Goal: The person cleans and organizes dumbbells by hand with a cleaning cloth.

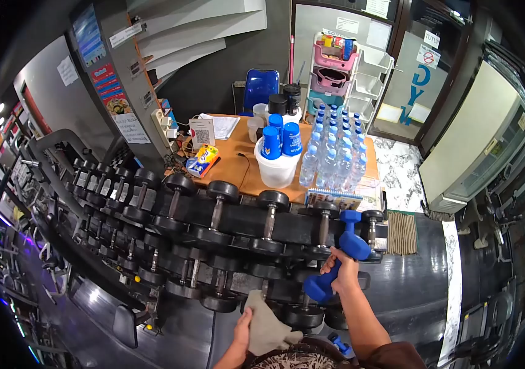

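Observation:
My right hand [343, 270] is closed round the handle of a blue dumbbell [319, 286], tilted in front of the rack's right end. Just beyond it, another blue dumbbell [351, 238] rests at the upper tier beside a black dumbbell with a metal handle [372, 230]. A grey-beige cloth [264, 320] hangs from my left hand [244, 326], whose fingers are closed on it in front of the lower tier. Black dumbbells [270, 221] line the rack in rows. Below my right forearm, a further small blue dumbbell [339, 342] is partly visible.
Behind the rack, a wooden desk [232, 166] bears a white bucket [276, 169] with blue bottles, several water bottles [333, 154] and a yellow packet [203, 161]. A blue chair [261, 89] stands behind it. A pale cabinet [481, 132] is at right.

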`<act>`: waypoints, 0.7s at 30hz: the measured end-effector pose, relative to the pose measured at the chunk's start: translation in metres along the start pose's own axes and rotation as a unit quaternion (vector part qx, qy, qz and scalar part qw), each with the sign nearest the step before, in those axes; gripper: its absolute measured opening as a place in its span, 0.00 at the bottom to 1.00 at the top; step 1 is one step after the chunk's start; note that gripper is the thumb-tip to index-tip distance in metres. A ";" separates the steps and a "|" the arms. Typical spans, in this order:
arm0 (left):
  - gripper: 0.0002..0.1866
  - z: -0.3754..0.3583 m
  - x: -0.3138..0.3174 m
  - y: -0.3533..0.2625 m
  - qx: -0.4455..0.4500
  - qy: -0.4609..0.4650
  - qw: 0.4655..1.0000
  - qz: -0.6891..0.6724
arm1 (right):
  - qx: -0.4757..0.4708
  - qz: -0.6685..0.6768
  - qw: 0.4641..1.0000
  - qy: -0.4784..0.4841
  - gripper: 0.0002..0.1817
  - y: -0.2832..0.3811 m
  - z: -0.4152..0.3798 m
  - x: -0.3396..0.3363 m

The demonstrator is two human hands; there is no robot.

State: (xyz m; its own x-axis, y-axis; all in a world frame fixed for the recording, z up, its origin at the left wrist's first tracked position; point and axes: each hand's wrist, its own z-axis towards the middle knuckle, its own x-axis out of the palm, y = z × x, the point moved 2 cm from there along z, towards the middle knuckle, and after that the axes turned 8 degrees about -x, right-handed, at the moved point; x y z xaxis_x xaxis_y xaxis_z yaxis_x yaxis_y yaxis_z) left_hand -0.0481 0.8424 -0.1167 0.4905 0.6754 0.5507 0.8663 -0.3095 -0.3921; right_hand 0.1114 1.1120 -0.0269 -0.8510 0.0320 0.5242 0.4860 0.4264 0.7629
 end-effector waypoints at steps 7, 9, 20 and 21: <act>0.30 0.008 -0.007 -0.079 0.064 0.100 0.971 -0.208 | 0.071 -0.178 0.981 0.014 0.12 -0.046 0.083 0.054; 0.29 0.009 -0.027 -0.084 0.093 0.080 0.965 -0.232 | 0.096 -0.204 0.974 0.007 0.12 -0.067 0.111 0.054; 0.33 -0.011 -0.075 -0.109 0.148 0.100 0.949 -0.259 | 0.108 -0.313 0.943 -0.032 0.09 -0.131 0.217 0.043; 0.34 -0.013 -0.073 -0.111 0.131 0.104 0.943 -0.287 | 0.108 -0.320 0.941 -0.036 0.08 -0.134 0.222 0.042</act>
State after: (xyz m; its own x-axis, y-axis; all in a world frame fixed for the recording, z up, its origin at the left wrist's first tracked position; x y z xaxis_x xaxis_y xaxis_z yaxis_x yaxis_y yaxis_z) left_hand -0.1787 0.8190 -0.1036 -0.0202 0.5267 0.8498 0.9553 0.2609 -0.1390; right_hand -0.0335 1.2566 -0.1912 -0.9706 -0.2357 -0.0484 -0.1748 0.5527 0.8148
